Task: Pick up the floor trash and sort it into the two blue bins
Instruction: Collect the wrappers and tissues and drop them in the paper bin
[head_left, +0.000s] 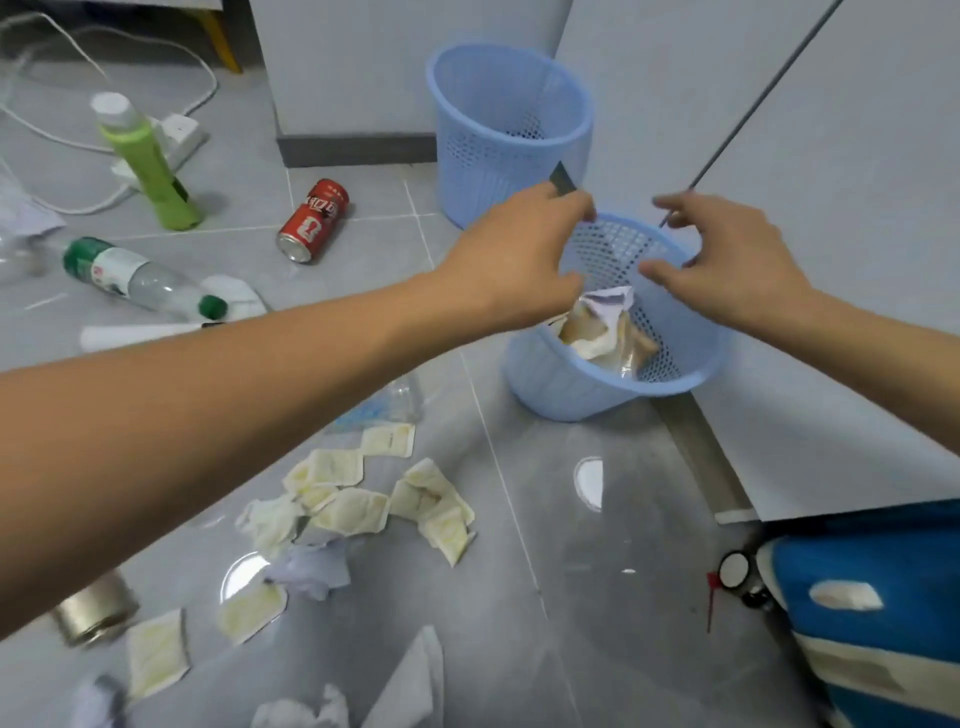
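Two blue mesh bins stand by the wall. The near bin holds crumpled paper and wrappers. The far bin looks empty from here. My left hand and my right hand hover over the near bin's rim, fingers spread, nothing in them. On the floor lie a red can, a green bottle standing upright, a clear bottle with green cap, several cream packets and crumpled tissue.
A white power strip with cable lies at the back left. A metal can sits at the lower left. A blue and white cloth item is at the lower right. A grey rod leans against the wall.
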